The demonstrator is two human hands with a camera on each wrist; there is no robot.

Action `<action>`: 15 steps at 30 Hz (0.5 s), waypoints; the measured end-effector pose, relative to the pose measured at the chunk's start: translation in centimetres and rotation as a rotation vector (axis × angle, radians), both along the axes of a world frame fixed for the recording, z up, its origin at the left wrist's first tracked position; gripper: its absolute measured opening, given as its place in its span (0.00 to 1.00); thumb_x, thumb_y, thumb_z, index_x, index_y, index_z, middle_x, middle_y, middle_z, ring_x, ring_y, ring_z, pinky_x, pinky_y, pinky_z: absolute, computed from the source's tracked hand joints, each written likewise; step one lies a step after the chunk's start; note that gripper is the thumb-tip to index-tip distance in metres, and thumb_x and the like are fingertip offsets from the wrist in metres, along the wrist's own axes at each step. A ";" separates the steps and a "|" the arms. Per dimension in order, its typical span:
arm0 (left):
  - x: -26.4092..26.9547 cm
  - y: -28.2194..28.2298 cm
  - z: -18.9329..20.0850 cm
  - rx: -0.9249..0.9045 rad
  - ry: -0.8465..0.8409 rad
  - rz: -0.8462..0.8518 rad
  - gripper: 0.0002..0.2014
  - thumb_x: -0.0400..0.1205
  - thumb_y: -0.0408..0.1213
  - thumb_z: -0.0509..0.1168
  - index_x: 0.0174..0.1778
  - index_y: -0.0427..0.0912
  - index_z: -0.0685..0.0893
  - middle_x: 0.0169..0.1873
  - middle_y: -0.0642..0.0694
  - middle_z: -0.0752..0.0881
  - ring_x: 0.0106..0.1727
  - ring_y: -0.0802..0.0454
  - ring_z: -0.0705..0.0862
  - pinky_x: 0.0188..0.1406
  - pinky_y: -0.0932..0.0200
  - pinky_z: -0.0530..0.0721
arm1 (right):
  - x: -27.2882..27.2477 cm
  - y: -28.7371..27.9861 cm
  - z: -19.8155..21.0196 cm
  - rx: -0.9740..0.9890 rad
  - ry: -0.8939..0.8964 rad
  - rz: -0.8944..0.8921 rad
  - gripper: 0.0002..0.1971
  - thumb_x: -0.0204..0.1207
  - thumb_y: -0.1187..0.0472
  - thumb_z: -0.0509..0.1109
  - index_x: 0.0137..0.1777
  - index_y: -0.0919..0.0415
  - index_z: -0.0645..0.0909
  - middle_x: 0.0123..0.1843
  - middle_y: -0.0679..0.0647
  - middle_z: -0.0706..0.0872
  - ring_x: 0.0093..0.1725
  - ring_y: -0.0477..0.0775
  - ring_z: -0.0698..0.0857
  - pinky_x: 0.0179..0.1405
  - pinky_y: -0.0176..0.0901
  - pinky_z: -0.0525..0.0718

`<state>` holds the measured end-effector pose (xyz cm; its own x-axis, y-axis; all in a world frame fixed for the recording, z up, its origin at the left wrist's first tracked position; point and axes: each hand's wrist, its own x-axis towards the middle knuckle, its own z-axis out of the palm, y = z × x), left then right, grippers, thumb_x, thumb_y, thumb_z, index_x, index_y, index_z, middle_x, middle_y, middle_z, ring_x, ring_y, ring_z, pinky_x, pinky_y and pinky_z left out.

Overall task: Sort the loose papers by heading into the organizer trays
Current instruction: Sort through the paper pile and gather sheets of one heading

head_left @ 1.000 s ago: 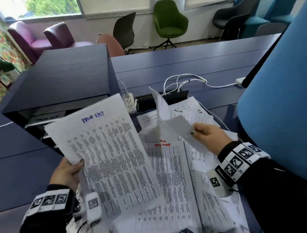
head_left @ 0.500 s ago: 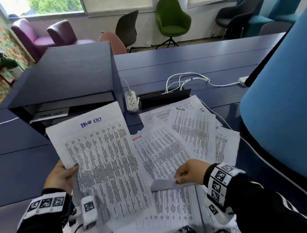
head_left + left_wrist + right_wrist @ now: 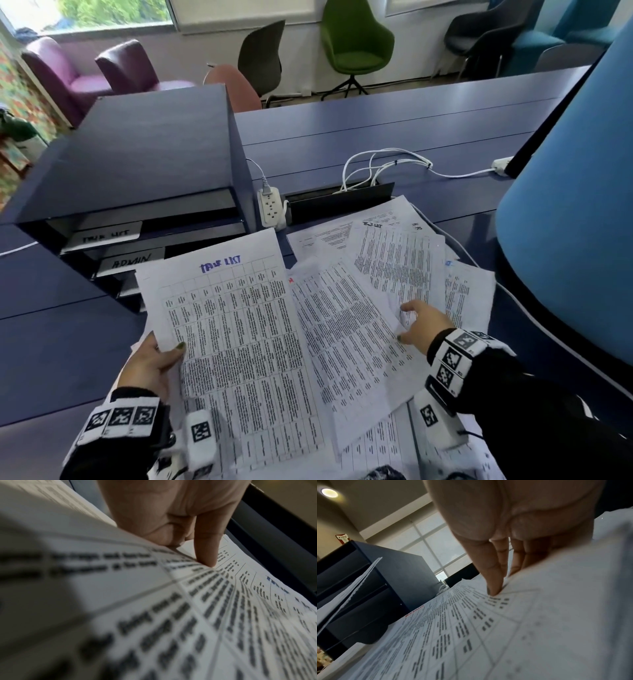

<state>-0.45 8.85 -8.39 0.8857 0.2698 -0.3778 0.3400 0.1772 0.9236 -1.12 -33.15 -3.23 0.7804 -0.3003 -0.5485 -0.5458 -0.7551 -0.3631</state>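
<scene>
Left hand: the left hand [image 3: 156, 365] grips the lower left edge of a white printed sheet with a blue handwritten "TASK LIST" heading [image 3: 236, 346]; the thumb lies on the printed face and the other fingers are hidden behind the sheet.
Held sheet: raised off the worktop [image 3: 58, 346], long axis running away from the person, heading end farthest, pointing toward the organizer.
Right hand: the right hand [image 3: 423, 327] rests on the spread of loose white printed papers [image 3: 346, 332]; its fingers [image 3: 494, 582] are curled and pinched together on the lower edge of an upper sheet in that spread.
Loose papers: fanned flat across the dark blue worktop, between the two hands and beyond the right hand; several headings are too small to read.
Organizer: the dark blue box-shaped tray organizer [image 3: 144, 150] stands ahead and to the left, openings facing the person.
Tray labels: a white tag reading "TASK LIST" [image 3: 104, 234] marks an upper tray; a tag reading "ADMIN" [image 3: 132, 263] sits just below it.
Key relation: the matching tray lies ahead and left of the held sheet's heading end, and the left hand is the nearer one.
Next move, as judged: feed the sheet heading-first, long axis in line with the tray opening.
</scene>
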 end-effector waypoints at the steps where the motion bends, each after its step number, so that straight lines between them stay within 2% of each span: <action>1: 0.1 -0.4 0.2 0.002 -0.011 -0.006 0.22 0.78 0.12 0.52 0.51 0.43 0.79 0.36 0.54 0.91 0.39 0.61 0.88 0.46 0.65 0.85 | 0.0 -0.1 -0.1 -0.009 0.008 -0.003 0.27 0.70 0.60 0.77 0.68 0.52 0.73 0.59 0.56 0.84 0.49 0.54 0.82 0.48 0.40 0.79; 3: 0.4 -1.4 0.7 -0.009 -0.024 -0.010 0.22 0.77 0.11 0.52 0.49 0.43 0.79 0.35 0.54 0.91 0.39 0.61 0.88 0.45 0.66 0.85 | 0.2 -0.3 -0.5 -0.007 0.011 0.002 0.20 0.68 0.59 0.79 0.58 0.52 0.77 0.55 0.54 0.84 0.45 0.52 0.81 0.44 0.39 0.79; 5: 0.8 -2.3 0.9 -0.017 -0.018 -0.027 0.22 0.77 0.10 0.51 0.50 0.41 0.80 0.37 0.53 0.91 0.40 0.60 0.89 0.46 0.65 0.86 | 0.2 -0.5 -0.6 0.066 0.020 0.015 0.13 0.66 0.58 0.80 0.45 0.52 0.79 0.45 0.52 0.86 0.34 0.49 0.83 0.36 0.38 0.82; 6: 1.0 -3.0 1.0 -0.024 -0.013 -0.052 0.22 0.77 0.10 0.52 0.54 0.39 0.79 0.41 0.51 0.91 0.44 0.56 0.89 0.51 0.61 0.86 | 0.1 -0.5 -0.6 0.132 0.039 0.028 0.10 0.67 0.59 0.80 0.41 0.54 0.80 0.38 0.52 0.86 0.28 0.47 0.83 0.30 0.37 0.83; 8: 1.4 -4.4 1.0 -0.026 0.013 -0.102 0.22 0.77 0.12 0.54 0.64 0.33 0.76 0.54 0.37 0.87 0.56 0.41 0.85 0.64 0.43 0.80 | -0.2 -0.5 -0.3 0.247 0.114 0.051 0.07 0.71 0.59 0.77 0.37 0.59 0.81 0.29 0.52 0.86 0.22 0.46 0.83 0.24 0.35 0.82; 9: 1.5 -5.2 0.8 -0.024 0.025 -0.116 0.22 0.77 0.12 0.55 0.66 0.31 0.75 0.59 0.32 0.83 0.61 0.37 0.82 0.68 0.38 0.74 | -0.3 -0.8 -0.4 0.240 0.129 0.056 0.08 0.73 0.57 0.75 0.36 0.59 0.82 0.29 0.52 0.87 0.24 0.46 0.84 0.27 0.37 0.84; 11: 1.7 -6.8 0.7 -0.003 0.043 -0.142 0.21 0.77 0.14 0.58 0.64 0.33 0.75 0.61 0.30 0.81 0.64 0.34 0.80 0.71 0.36 0.71 | 0.1 -1.9 -0.9 0.090 0.030 -0.004 0.08 0.74 0.52 0.73 0.41 0.56 0.84 0.40 0.52 0.89 0.36 0.50 0.86 0.43 0.43 0.86; 13: 1.8 -8.3 0.6 0.058 0.052 -0.181 0.20 0.77 0.16 0.61 0.63 0.36 0.76 0.60 0.32 0.83 0.63 0.35 0.81 0.70 0.37 0.73 | 0.6 -3.5 -1.5 0.001 -0.093 -0.213 0.14 0.73 0.53 0.73 0.56 0.57 0.83 0.55 0.56 0.87 0.53 0.57 0.85 0.56 0.45 0.81; 15: 1.6 -9.3 0.5 0.135 0.071 -0.221 0.20 0.78 0.19 0.62 0.65 0.36 0.74 0.59 0.35 0.83 0.61 0.38 0.82 0.69 0.39 0.75 | 1.1 -5.3 -2.3 0.055 -0.165 -0.466 0.23 0.72 0.58 0.74 0.66 0.62 0.78 0.62 0.61 0.84 0.61 0.62 0.82 0.60 0.45 0.77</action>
